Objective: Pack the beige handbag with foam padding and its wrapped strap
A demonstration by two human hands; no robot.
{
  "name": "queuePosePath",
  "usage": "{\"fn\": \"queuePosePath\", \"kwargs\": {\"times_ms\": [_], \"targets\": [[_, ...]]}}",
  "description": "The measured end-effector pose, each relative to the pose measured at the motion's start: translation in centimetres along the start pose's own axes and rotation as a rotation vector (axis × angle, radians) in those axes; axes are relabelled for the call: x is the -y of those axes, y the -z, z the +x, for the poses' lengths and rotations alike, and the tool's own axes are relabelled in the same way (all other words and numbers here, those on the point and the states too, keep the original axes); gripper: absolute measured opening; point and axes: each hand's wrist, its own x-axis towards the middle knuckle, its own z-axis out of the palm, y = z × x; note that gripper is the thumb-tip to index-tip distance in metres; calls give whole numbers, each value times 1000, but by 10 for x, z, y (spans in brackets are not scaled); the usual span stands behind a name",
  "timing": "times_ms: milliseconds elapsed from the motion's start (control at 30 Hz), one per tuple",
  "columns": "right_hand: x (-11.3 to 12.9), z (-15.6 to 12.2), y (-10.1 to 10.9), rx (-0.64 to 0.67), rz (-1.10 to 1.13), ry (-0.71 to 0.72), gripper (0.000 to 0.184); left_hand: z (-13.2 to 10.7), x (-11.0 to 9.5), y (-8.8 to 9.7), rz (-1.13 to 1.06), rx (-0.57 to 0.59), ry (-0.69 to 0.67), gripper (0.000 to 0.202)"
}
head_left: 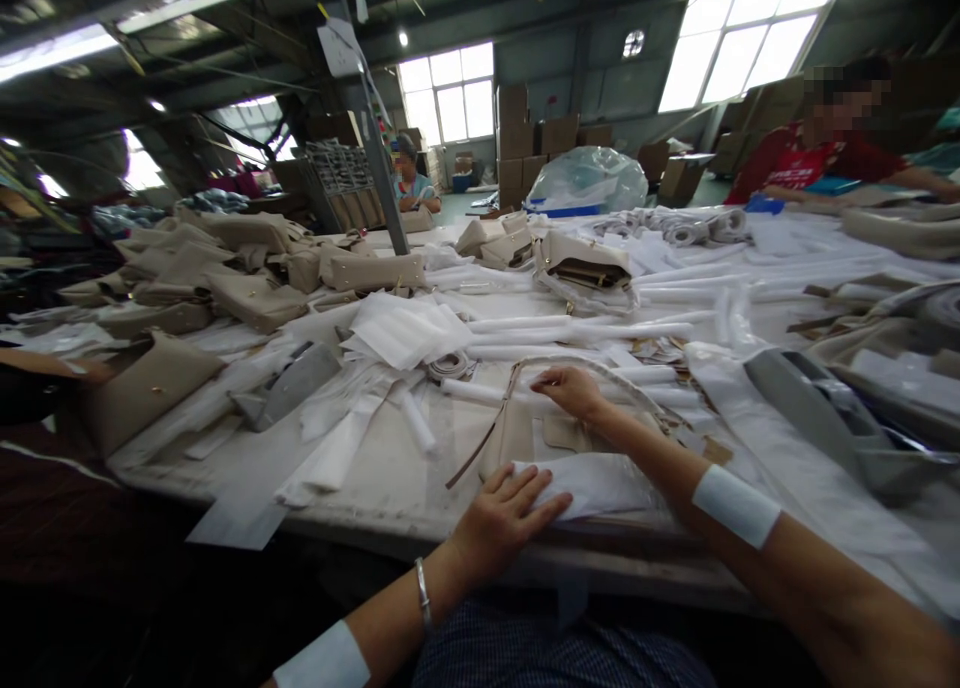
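A beige bag (495, 448) lies on the worktable in front of me, partly covered by white wrapping paper (600, 483). My left hand (510, 513) rests flat on the paper at the near edge of the bag, fingers spread. Farther over the bag, my right hand (574, 393) is closed, its thumb and fingertips pinched together near the top of the bag. What they pinch is too small to make out. A thin brown strap (472, 456) trails from the bag to the left. The bag's long beige strap (622, 378) curves behind my right hand.
Grey tape dispensers stand left (296, 383) and right (817, 408). Several beige bags (259, 298) are heaped at the left; white paper rolls (570, 333) lie beyond my hands. A metal post (384, 168) rises behind. A person in red (795, 163) works at the far right.
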Motion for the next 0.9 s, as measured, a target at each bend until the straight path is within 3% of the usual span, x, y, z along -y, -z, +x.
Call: {"fn": "queuePosePath", "kwargs": {"times_ms": [167, 367, 467, 600, 767, 900], "targets": [[20, 28, 0, -117, 18, 25, 14, -1, -3, -4, 28, -30, 22, 42], [53, 29, 30, -240, 42, 109, 14, -2, -4, -7, 37, -42, 42, 43], [72, 0, 45, -271, 81, 226, 15, 0, -6, -5, 30, -34, 53, 43], [84, -63, 50, -172, 125, 348, 18, 1, -7, -6, 18, -36, 70, 42], [69, -138, 34, -71, 62, 432, 19, -2, -9, -12, -11, -76, 103, 38], [56, -173, 16, -136, 18, 490, 28, -4, -10, -16, -43, -62, 121, 31]]}}
